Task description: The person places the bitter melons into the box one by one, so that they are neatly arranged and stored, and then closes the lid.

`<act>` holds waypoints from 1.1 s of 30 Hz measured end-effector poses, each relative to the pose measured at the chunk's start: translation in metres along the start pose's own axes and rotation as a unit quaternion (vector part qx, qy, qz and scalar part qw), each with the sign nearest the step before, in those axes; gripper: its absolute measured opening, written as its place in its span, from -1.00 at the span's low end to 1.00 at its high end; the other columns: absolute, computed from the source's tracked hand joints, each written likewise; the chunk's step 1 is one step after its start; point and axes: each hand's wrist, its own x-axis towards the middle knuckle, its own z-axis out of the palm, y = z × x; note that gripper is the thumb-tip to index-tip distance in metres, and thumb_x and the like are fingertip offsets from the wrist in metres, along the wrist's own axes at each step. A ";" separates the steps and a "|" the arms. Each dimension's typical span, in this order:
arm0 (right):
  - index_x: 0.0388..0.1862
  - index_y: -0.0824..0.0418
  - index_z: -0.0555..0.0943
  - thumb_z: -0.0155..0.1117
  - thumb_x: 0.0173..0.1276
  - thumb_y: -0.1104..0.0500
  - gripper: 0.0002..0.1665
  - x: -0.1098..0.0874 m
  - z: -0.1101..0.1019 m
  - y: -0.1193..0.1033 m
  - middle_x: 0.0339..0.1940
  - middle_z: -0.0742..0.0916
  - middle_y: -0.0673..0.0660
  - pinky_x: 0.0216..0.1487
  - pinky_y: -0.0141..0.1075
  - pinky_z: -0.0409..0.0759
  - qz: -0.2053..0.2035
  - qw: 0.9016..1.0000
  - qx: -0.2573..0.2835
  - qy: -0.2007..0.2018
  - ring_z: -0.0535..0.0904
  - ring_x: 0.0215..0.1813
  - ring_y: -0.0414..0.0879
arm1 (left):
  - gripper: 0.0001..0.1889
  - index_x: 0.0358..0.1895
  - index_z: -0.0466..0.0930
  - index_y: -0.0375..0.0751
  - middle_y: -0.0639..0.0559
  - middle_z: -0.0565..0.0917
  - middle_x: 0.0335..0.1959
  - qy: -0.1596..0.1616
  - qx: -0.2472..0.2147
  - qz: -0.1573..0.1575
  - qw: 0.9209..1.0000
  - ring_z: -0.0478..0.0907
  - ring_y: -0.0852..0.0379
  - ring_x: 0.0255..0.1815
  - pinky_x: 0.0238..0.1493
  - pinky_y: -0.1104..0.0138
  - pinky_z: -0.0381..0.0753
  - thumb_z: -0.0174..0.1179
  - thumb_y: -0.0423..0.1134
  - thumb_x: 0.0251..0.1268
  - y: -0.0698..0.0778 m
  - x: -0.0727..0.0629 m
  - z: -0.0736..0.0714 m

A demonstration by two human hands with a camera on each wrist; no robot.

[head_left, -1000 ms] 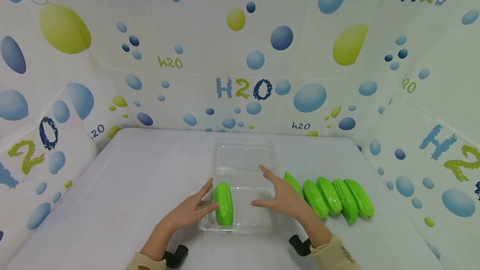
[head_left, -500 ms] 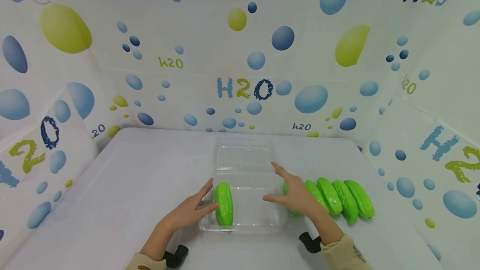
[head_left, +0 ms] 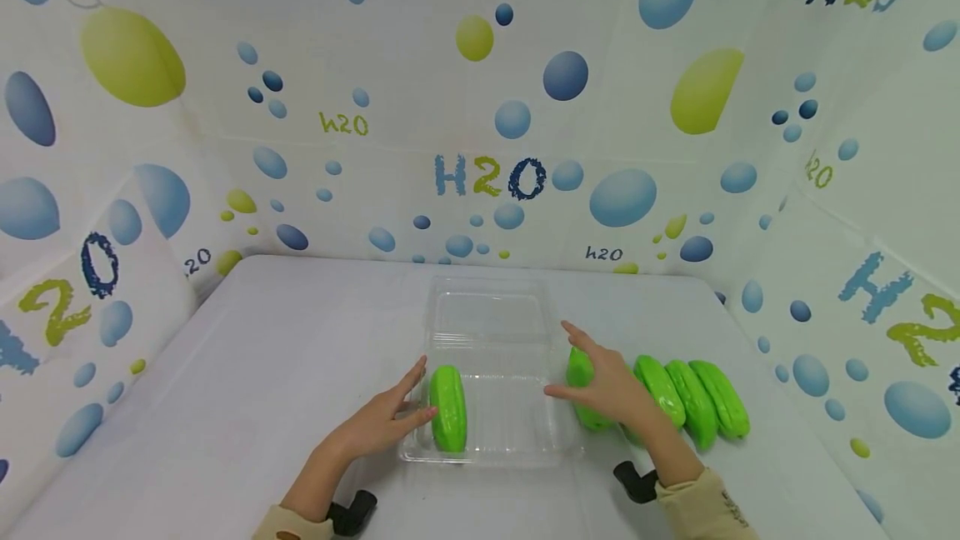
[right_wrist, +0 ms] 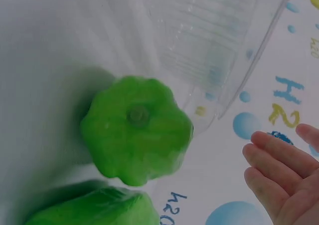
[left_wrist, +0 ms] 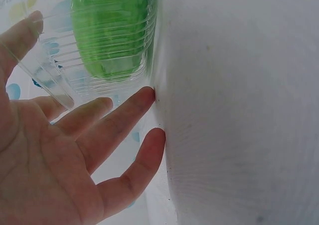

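A clear plastic clamshell container [head_left: 510, 419] lies on the table with its lid folded back. One glossy green cucumber [head_left: 448, 408] lies lengthwise at its left side. My left hand [head_left: 378, 422] is at the container's left wall, thumb over the rim and fingers spread outside; in the left wrist view the fingertips [left_wrist: 149, 93] reach down by the tabletop. My right hand [head_left: 603, 386], thumb and fingers apart, is over the nearest cucumber [head_left: 581, 369] right of the container. In the right wrist view that cucumber's ribbed round end [right_wrist: 137, 130] shows, with the fingers [right_wrist: 279, 170] apart from it.
Several more green cucumbers [head_left: 696, 402] lie side by side in a row to the right, partly hidden by my right forearm. The white table [head_left: 300, 315] meets a patterned cloth backdrop [head_left: 390, 190] at the back and sides.
My right hand has moved right, from above the container to over the nearest loose cucumber. My left hand and the container have stayed in place.
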 end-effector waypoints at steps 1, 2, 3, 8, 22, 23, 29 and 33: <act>0.45 -0.02 0.09 0.35 -0.04 -0.32 0.13 0.000 -0.001 0.001 0.27 0.44 0.25 0.16 0.15 0.28 0.002 1.000 -0.001 0.002 0.26 0.31 0.18 | -0.18 0.47 -0.20 -0.10 -0.27 0.01 0.41 0.000 0.001 0.001 1.000 0.33 -0.30 0.19 0.06 -0.19 0.29 0.06 0.07 0.29 0.000 0.000 0.000; 0.45 -0.01 0.09 0.35 -0.03 -0.32 0.13 -0.001 -0.002 0.003 0.27 0.44 0.26 0.15 0.15 0.28 0.000 1.000 -0.004 0.003 0.27 0.30 0.19 | -0.17 0.47 -0.20 -0.10 -0.27 0.01 0.41 0.000 0.001 0.001 1.000 0.33 -0.30 0.18 0.06 -0.20 0.29 0.06 0.07 0.29 0.000 0.000 0.000; 0.45 -0.02 0.09 0.35 -0.04 -0.32 0.12 -0.001 -0.004 0.004 0.27 0.44 0.25 0.15 0.15 0.29 0.002 1.000 -0.005 0.006 0.27 0.30 0.19 | -0.17 0.47 -0.20 -0.10 -0.27 0.01 0.41 0.000 0.002 0.002 1.000 0.33 -0.31 0.18 0.06 -0.20 0.29 0.05 0.07 0.29 0.000 0.000 0.000; 0.45 -0.01 0.09 0.34 -0.04 -0.33 0.13 -0.004 -0.011 0.008 0.28 0.42 0.28 0.13 0.19 0.28 0.002 1.000 -0.006 0.005 0.25 0.31 0.22 | -0.17 0.47 -0.20 -0.10 -0.27 0.01 0.41 0.001 0.003 0.003 1.000 0.34 -0.30 0.18 0.07 -0.19 0.29 0.06 0.07 0.29 -0.001 0.000 0.000; 0.42 -0.04 0.15 0.39 -0.06 -0.28 0.09 -0.006 -0.014 0.029 0.33 0.38 0.16 0.13 0.15 0.30 -0.022 1.000 -0.012 0.011 0.27 0.31 0.17 | -0.18 0.47 -0.18 -0.08 -0.27 0.02 0.41 0.006 0.003 -0.007 1.000 0.34 -0.29 0.18 0.06 -0.19 0.30 0.06 0.08 0.28 0.002 0.000 0.001; 0.42 -0.03 0.16 0.39 -0.05 -0.27 0.07 -0.006 -0.014 0.031 0.33 0.38 0.16 0.13 0.15 0.30 -0.025 1.000 -0.013 0.010 0.27 0.31 0.17 | -0.18 0.47 -0.18 -0.08 -0.27 0.02 0.41 0.006 0.004 -0.007 1.000 0.34 -0.28 0.18 0.06 -0.19 0.30 0.06 0.08 0.28 0.002 0.000 0.001; 0.40 0.02 0.20 0.39 -0.04 -0.26 0.06 -0.005 -0.015 0.039 0.33 0.38 0.18 0.12 0.14 0.32 -0.041 0.999 -0.014 0.005 0.27 0.30 0.18 | -0.18 0.47 -0.19 -0.08 -0.27 0.01 0.41 0.005 0.003 -0.005 1.000 0.34 -0.29 0.18 0.06 -0.19 0.29 0.06 0.08 0.28 0.002 0.000 0.001; 0.41 0.02 0.19 0.40 -0.05 -0.26 0.07 -0.004 -0.016 0.044 0.35 0.36 0.17 0.14 0.15 0.30 -0.040 0.999 -0.015 -0.003 0.24 0.32 0.18 | -0.17 0.47 -0.19 -0.08 -0.26 0.01 0.42 0.005 0.005 -0.005 1.000 0.35 -0.28 0.18 0.07 -0.19 0.29 0.06 0.09 0.28 0.001 0.001 0.001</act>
